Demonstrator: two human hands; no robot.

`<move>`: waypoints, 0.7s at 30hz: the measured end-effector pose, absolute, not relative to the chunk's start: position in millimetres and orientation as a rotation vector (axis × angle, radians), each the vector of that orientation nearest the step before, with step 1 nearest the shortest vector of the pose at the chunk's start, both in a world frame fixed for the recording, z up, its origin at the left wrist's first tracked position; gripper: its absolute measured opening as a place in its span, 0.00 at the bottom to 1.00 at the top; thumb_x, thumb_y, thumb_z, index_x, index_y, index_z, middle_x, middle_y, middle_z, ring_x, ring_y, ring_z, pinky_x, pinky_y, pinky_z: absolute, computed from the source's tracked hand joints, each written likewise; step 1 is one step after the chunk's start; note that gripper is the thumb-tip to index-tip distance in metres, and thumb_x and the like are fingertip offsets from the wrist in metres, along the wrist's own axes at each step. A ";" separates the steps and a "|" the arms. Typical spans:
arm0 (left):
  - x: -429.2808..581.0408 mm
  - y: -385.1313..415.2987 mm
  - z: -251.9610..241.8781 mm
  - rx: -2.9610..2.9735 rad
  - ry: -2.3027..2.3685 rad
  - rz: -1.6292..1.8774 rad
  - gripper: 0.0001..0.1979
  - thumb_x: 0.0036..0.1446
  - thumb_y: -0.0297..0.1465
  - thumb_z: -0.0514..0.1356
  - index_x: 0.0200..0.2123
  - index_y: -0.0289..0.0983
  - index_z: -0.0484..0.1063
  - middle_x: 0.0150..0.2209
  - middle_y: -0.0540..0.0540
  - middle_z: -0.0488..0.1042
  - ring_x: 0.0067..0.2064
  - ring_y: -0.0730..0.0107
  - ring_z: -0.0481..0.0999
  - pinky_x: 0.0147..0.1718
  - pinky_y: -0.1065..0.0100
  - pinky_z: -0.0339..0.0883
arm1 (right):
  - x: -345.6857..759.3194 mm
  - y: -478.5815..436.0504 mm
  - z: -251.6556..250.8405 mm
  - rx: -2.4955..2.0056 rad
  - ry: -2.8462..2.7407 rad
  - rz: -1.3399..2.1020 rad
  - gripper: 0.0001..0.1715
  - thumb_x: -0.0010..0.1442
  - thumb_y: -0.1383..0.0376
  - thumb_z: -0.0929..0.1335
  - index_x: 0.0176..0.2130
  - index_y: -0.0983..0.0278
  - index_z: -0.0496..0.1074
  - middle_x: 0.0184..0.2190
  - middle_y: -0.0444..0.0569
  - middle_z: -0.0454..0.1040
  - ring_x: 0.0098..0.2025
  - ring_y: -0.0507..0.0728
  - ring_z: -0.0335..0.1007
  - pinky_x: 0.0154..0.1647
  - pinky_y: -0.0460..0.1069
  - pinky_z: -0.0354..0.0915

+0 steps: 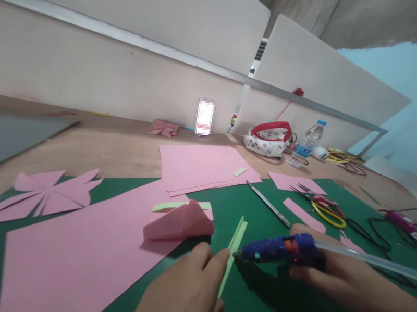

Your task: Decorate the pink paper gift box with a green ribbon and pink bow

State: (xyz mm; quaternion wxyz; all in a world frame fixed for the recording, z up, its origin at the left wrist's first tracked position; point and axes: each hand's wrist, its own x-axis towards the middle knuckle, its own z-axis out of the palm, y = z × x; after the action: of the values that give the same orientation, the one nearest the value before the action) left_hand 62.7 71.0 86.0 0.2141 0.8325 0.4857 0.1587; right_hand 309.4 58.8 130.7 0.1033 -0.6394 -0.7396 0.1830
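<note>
Green strip: one in hand, thin paper folded the long way, near the front of the green mat.
Glue gun: one, blue and hard, with an orange bit and a tiny red light.
Glue stick: one, long, smooth and see-through, poking out the back of the gun.
Big pink cut-out: one, flat paper with arms like petals, at the far left.
Small pink cut-out: one, at the back of the wooden-looking worktop.
Big pink sheet: one, flat and smooth, on the left.
Pink stack: a few sheets, too close together to count.
Folded pink piece: one, bent up like a little tent.
Scissors: two pairs, one with yellow handles, one with red.
Silver pen-shaped tool: one, thin and straight.
Bottle: one, clear plastic with a blue cap.
Left hand: fingers nearly closed, pinching the strip.
Right hand: fingers wrapped round the gun.
Gun tip: right beside the strip's edge; I can't tell if they touch.
</note>
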 end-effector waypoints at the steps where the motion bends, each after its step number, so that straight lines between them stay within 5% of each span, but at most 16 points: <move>1: 62.7 71.6 87.9 2.323 1.342 0.402 0.15 0.52 0.27 0.50 0.43 0.43 0.69 0.41 0.44 0.72 0.39 0.57 0.75 0.39 0.55 0.71 | 311.9 60.8 129.9 -1.911 -2.166 0.536 0.14 0.55 0.55 0.66 0.35 0.63 0.73 0.31 0.47 0.75 0.32 0.58 0.70 0.32 0.49 0.67; 16: 60.3 71.9 77.2 2.261 1.340 0.486 0.18 0.54 0.32 0.51 0.47 0.46 0.70 0.41 0.44 0.75 0.39 0.58 0.77 0.41 0.58 0.71 | 309.2 59.6 130.0 -1.933 -2.126 0.503 0.13 0.55 0.56 0.66 0.33 0.63 0.73 0.28 0.46 0.74 0.29 0.56 0.67 0.29 0.47 0.65; 21: 48.9 73.1 71.4 2.318 1.259 0.411 0.32 0.46 0.33 0.54 0.58 0.46 0.59 0.44 0.41 0.77 0.39 0.50 0.78 0.33 0.55 0.74 | 313.4 63.9 129.2 -2.020 -2.105 0.484 0.13 0.53 0.55 0.67 0.30 0.63 0.72 0.25 0.45 0.72 0.26 0.54 0.63 0.26 0.46 0.62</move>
State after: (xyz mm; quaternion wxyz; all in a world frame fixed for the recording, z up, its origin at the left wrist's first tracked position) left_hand 48.9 73.1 71.4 0.2338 0.8443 0.4584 0.1497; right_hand 313.4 63.9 129.2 0.0921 -0.6802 -0.7087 0.1631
